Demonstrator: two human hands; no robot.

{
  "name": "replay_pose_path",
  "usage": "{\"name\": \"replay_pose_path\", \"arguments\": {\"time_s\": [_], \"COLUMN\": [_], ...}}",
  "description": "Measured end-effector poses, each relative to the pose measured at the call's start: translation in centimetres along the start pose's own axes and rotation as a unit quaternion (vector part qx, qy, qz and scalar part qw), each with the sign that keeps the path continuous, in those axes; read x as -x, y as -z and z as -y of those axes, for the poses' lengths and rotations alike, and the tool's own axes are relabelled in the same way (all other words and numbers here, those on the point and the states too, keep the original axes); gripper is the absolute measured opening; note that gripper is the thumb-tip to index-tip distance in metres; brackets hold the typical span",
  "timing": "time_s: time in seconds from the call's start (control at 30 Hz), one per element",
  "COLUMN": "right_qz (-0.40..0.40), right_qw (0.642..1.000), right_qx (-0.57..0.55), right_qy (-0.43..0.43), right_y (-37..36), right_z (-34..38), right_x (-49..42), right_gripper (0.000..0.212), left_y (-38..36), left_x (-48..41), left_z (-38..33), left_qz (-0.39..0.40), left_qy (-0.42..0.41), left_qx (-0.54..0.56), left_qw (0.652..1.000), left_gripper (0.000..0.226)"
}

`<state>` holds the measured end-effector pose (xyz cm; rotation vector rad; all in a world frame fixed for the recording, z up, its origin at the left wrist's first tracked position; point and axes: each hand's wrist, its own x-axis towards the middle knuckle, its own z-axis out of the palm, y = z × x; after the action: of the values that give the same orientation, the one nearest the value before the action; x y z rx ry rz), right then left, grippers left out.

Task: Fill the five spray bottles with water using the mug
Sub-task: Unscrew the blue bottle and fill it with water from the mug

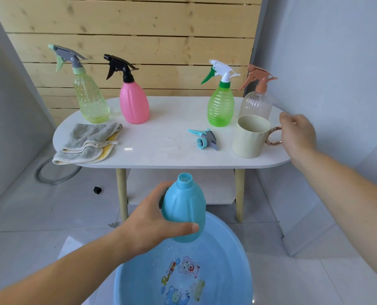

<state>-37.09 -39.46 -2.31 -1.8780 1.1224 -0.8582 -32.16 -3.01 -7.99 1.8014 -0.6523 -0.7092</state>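
Observation:
My left hand grips an uncapped light blue bottle upright above a blue basin holding water. Its blue spray head lies loose on the white table. A cream mug with a copper handle stands at the table's right end. My right hand hovers just beside that handle, fingers loosely curled, holding nothing. Standing capped at the back are a yellow-green bottle, a pink bottle, a green bottle and a clear bottle with a peach head.
A folded grey and yellow cloth lies on the table's left end. A grey hose and a small black cap are on the tiled floor. Wooden slats stand behind the table, with walls close on both sides.

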Motion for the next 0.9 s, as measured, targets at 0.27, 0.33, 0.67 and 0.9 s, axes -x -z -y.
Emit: {"name": "replay_pose_path", "arguments": {"time_s": [0.27,0.33,0.67,0.9], "right_qz": [0.059,0.187,0.251,0.279], "right_qw": [0.901,0.889,0.864,0.905], "right_qx": [0.089,0.175,0.338,0.247], "right_qy": [0.421,0.380,0.275,0.206], "right_y": [-3.0,-5.3,-11.1,-9.7], "right_z": [7.5,7.8,5.4,6.1], "right_x": [7.1,8.5,8.7,8.6], "right_gripper": [0.012,0.013,0.034,0.019], "left_y": [0.6,0.8,2.4,3.0], "left_x": [0.2,0.3,1.0,1.2], "left_z": [0.2,0.2,1.1,0.8], "left_qz": [-0.009,-0.010,-0.027,-0.033], "left_qy": [0.002,0.001,0.015,0.023], "left_qx": [0.004,0.006,0.017,0.025], "left_qw": [1.000,1.000,0.999,0.999], "left_gripper": [0.085,0.084,0.090,0.088]}}
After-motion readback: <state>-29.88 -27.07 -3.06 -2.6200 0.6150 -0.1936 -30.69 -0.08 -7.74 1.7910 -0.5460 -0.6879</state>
